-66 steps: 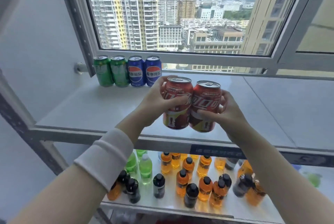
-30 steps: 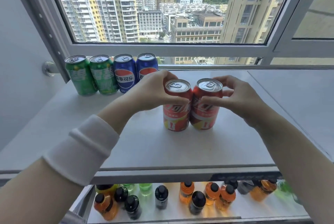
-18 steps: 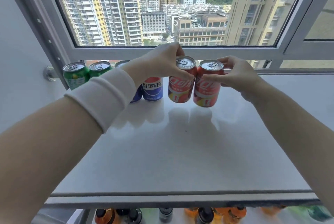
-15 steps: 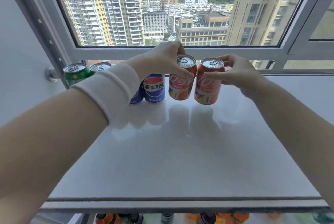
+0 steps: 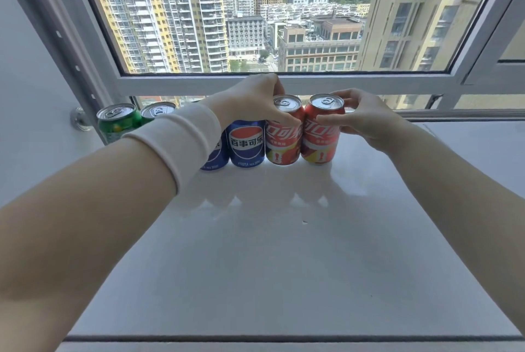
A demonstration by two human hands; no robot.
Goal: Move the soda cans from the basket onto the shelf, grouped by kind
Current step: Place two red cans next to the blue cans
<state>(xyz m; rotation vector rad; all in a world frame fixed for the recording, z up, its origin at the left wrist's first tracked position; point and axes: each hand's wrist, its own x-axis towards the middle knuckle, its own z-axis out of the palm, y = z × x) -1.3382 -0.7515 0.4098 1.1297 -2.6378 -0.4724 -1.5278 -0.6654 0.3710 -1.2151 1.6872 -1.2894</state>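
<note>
1. so both red cola cans are down on the shelf [image 5: 284,252] now, at the back by the window frame [image 5: 284,83]; a couple of seconds ago they were up in the air out front, half a second ago they were still tipped and hovering, now they look upright with their bases on the surface
2. left hand [image 5: 250,101] is curled over the left red cola can [image 5: 284,135], thumb across the front, fingers behind the rim; right hand [image 5: 366,118] is wrapped round the right red cola can [image 5: 322,135], thumb on the front, fingers round the back; neither has let go yet
3. the row reads green, green, blue, blue, red, red; the two green cans [image 5: 119,121] are far left, and a white wristband [image 5: 176,138] half covers one blue Pepsi can [image 5: 213,158] while the other blue Pepsi can [image 5: 246,144] sits touching the left red one; the two reds touch each other too
4. my read: the kinds are grouped properly and this pair is basically placed; next is just opening both hands without knocking the row
5. the basket isn't in view, so can't say how many cans are left
</note>
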